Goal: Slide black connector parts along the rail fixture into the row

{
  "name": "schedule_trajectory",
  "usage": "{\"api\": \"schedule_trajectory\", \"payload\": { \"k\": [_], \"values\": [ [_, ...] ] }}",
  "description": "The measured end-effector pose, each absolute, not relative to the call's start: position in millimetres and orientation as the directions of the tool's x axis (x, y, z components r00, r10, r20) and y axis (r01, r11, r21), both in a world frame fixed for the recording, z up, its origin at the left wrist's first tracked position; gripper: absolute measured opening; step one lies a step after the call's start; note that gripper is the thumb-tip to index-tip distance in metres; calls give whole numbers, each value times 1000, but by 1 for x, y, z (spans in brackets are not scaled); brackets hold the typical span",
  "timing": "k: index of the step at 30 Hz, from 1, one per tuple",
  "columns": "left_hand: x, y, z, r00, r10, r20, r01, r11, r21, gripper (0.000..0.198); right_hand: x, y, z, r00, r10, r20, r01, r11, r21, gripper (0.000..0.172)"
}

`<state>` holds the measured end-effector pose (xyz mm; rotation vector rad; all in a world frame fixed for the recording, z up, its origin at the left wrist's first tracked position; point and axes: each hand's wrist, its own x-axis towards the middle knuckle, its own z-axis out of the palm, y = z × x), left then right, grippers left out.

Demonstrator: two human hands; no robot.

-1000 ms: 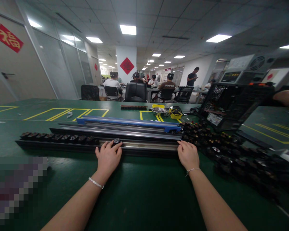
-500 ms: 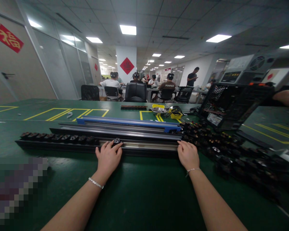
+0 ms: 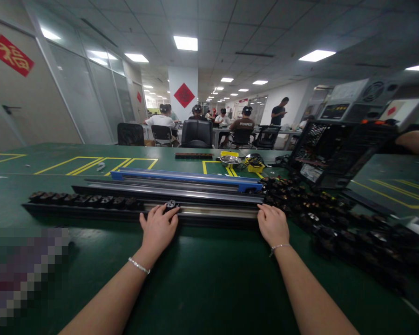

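A long black rail (image 3: 212, 222) lies across the green table in front of me, with a metal channel along its top. A row of small black socket-like modules (image 3: 91, 200) fills its left part. My left hand (image 3: 160, 225) is at the middle of the rail, its fingers on a single black module (image 3: 171, 204) standing apart from that row. The underside of this grip is hidden. My right hand (image 3: 273, 223) has its bent fingers closed over the rail's right end. Directly behind lie another dark rail (image 3: 181, 191) and a blue rail (image 3: 181, 176).
A heap of black modules (image 3: 335, 218) spreads over the right side. Behind it stands an open computer case (image 3: 338, 153) with a power supply on top. A metal dish (image 3: 230, 160) and a short module strip (image 3: 193, 156) lie farther back. Several people sit beyond the table.
My left hand has shifted very slightly to the right along the rail, and the single module with it. My right hand stays at the rail's end.
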<state>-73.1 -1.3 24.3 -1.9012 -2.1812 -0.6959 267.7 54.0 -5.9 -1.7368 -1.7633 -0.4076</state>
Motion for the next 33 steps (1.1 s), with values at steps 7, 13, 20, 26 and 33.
{"api": "schedule_trajectory", "payload": {
  "k": [7, 13, 20, 26, 33],
  "values": [
    [-73, 0, 22, -143, 894, 425, 971, 43, 236, 33, 269, 54, -6, 57, 793, 606, 975, 87, -205, 42],
    [-72, 0, 22, -128, 899, 418, 971, 28, 237, 33, 268, 54, -5, 59, 791, 609, 977, 79, -197, 42],
    [-71, 0, 22, -116, 904, 411, 971, 16, 239, 33, 268, 54, -5, 52, 788, 614, 979, 80, -185, 41],
    [-67, -2, 24, -94, 912, 399, 971, -4, 238, 33, 269, 55, -7, 36, 775, 631, 982, 91, -167, 42],
    [-67, -2, 24, -84, 920, 383, 969, -14, 247, 33, 270, 55, -8, 46, 784, 618, 979, 88, -184, 43]
  ]
}}
